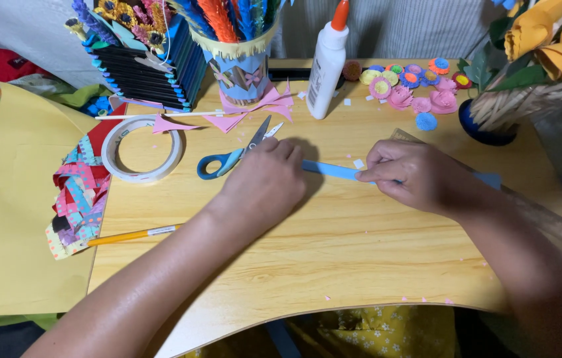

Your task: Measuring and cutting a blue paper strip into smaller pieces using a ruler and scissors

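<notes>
Two bare hands press a blue paper strip (331,170) flat on a wooden table (334,252) — left hand (264,182) at one end, right hand (413,176) at the other — with scissors (233,158) just beyond the strip, a glue bottle (326,66) farther back.

Glue bottle (326,66), tape roll (141,149), pencil (131,235)

Blue paper strip (330,170) is partly covered by the left hand (264,182) and right hand (413,174). Clear ruler (546,219) is overlapped by the right forearm and cut off at the frame edge.
</notes>
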